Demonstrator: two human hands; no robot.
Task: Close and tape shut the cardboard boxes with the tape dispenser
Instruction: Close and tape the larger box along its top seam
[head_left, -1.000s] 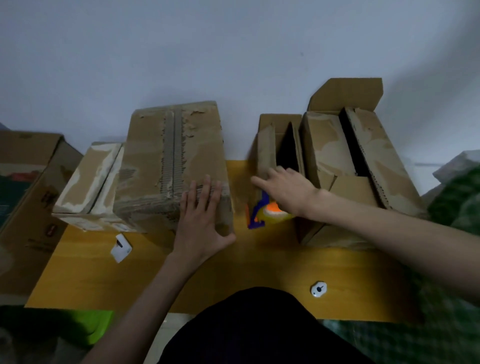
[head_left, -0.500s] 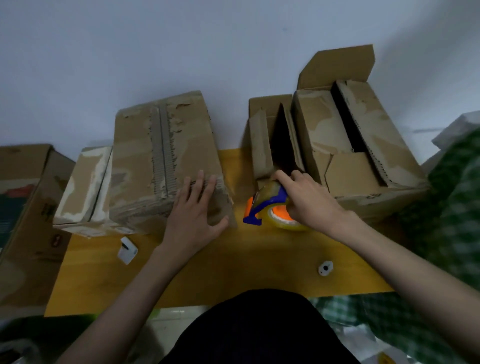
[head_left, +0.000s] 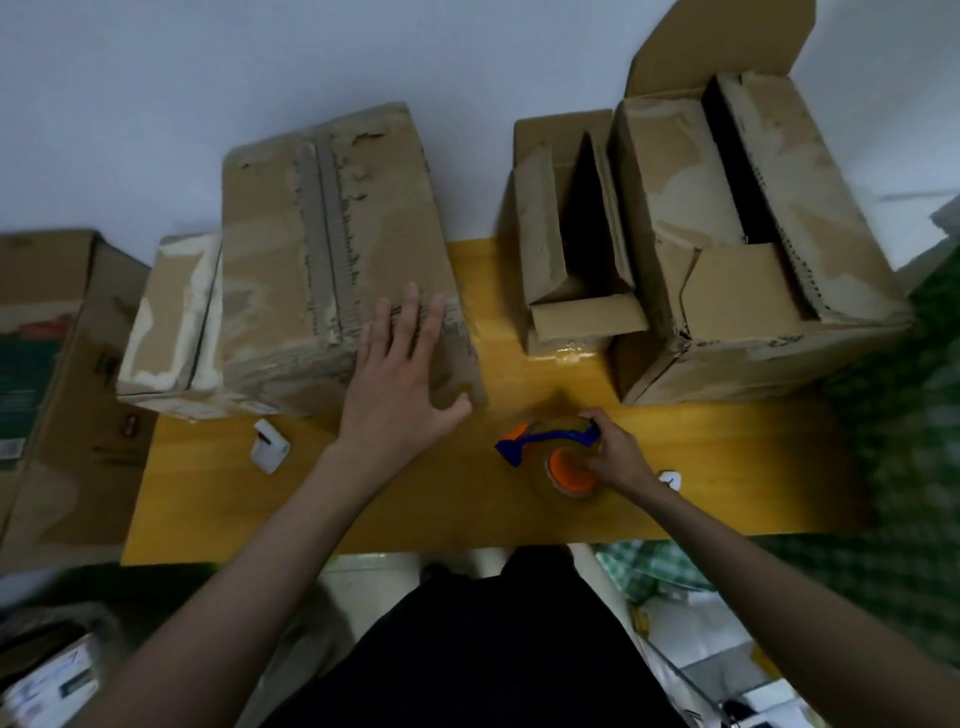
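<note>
Nearest on the yellow surface (head_left: 415, 509), the right hand (head_left: 618, 457) grips the tape dispenser (head_left: 558, 457), its fingers curled around the blue frame. Further back, the left hand (head_left: 402, 384) lies with flat, straight fingers on the closed box (head_left: 322, 249). Behind, two open boxes (head_left: 571, 249) wait. If the left hand presses too lightly, the flaps may spring apart and the tape may wrinkle.

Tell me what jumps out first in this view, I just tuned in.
The blue-and-orange tape dispenser, gripped by the right hand near the front middle of the yellow table. Next, the left hand lying flat on the big closed box at left. At right, two boxes gape open: a small one and a larger one beside it.
</note>
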